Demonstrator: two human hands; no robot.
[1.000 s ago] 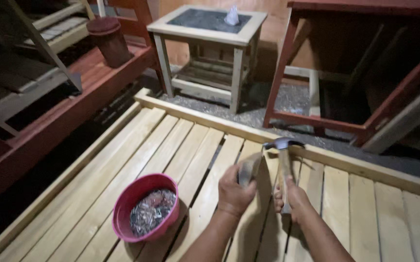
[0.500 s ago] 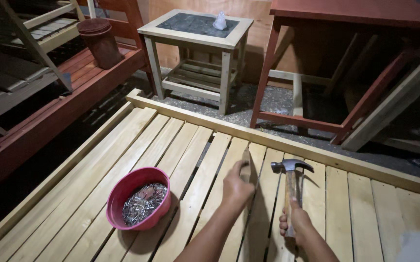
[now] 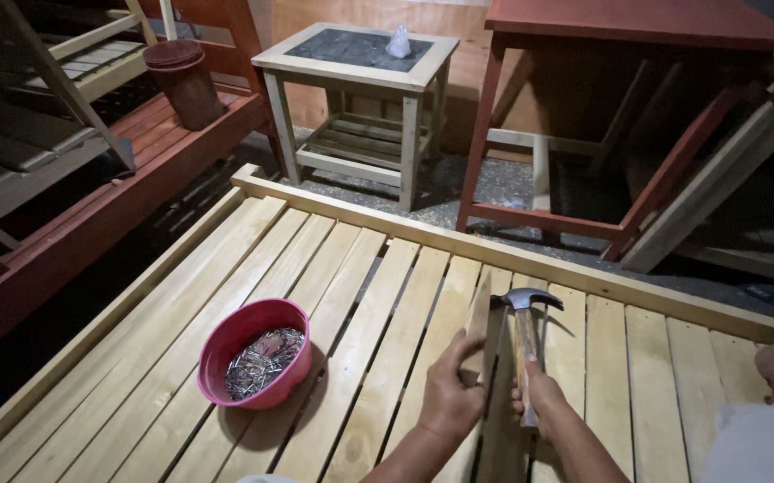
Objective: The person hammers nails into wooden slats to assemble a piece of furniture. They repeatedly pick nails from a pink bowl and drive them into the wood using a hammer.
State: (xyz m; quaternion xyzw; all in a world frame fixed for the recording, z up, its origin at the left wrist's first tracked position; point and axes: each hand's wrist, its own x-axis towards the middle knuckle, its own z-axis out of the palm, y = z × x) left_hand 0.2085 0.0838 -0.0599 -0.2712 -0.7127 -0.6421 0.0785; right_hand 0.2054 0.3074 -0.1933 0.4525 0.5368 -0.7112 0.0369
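Slatted platform with tools, furniture behind.

Bowl [image 3: 254, 351] of nails [image 3: 260, 360] sits on the slats [image 3: 351, 304], left of both hands. Left hand [image 3: 450, 396] holds a slat piece [image 3: 479, 315] on edge; right hand [image 3: 541, 400] just beside it to the right, gripping a hammer [image 3: 526, 333] whose head points away. Behind the platform: small table [image 3: 357, 80] at centre, large table [image 3: 637, 54] to its right, bench [image 3: 101, 215] along the left with a bucket [image 3: 183, 80] on it.
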